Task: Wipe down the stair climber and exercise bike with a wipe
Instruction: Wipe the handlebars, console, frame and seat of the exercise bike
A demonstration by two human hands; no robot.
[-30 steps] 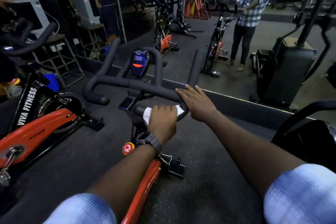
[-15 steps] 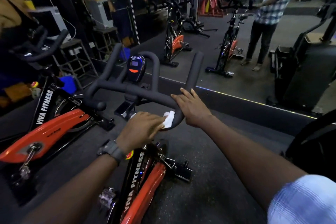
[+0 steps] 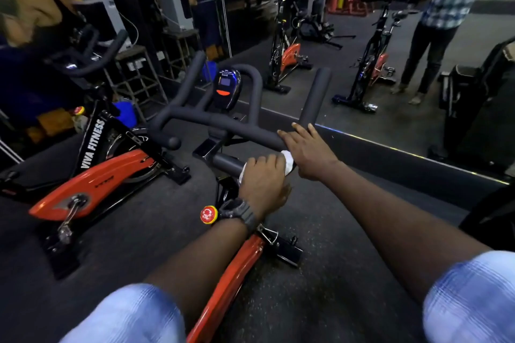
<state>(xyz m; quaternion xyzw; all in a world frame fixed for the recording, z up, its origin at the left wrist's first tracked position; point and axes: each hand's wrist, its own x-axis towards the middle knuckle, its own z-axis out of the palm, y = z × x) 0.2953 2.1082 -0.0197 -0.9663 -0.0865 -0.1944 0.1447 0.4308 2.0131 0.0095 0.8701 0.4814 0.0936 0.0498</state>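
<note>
A: What's biggest here?
B: The exercise bike [image 3: 234, 281], its orange frame on the dark floor [image 3: 320, 287], with black handlebars [image 3: 237, 125] on top.
A: And the hands?
B: The right hand [image 3: 309, 152] rests on the bar with straight fingers. The left hand [image 3: 263, 184] curls round the near grip, clutching the wipe [image 3: 288, 161] against it.
A: So where's the wipe?
B: Between both hands, mostly covered.
</note>
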